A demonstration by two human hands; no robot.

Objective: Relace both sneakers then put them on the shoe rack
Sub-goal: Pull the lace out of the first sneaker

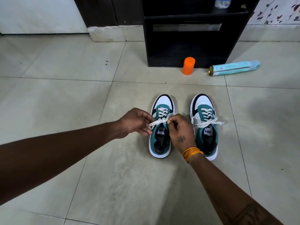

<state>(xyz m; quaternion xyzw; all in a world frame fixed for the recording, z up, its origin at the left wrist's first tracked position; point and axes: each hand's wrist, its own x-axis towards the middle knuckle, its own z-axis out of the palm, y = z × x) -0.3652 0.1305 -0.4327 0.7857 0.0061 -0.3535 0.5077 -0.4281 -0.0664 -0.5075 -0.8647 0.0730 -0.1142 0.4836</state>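
Note:
Two green, white and black sneakers stand side by side on the tiled floor, toes pointing away from me. Over the left sneaker [164, 101], my left hand [135, 121] pinches one end of its white lace [158, 122] at the shoe's left side. My right hand [181, 132] pinches the other end of that lace above the tongue. The right sneaker [203, 103] is laced, with its white lace tied in a bow [207, 121] whose ends spread sideways. A black shoe rack [186, 46] stands beyond the shoes against the wall.
An orange plastic cylinder [188, 65] stands on the floor in front of the rack. A light blue spray can [233, 68] lies on its side to the right of it. A clear jar [222, 2] sits on the rack's upper shelf.

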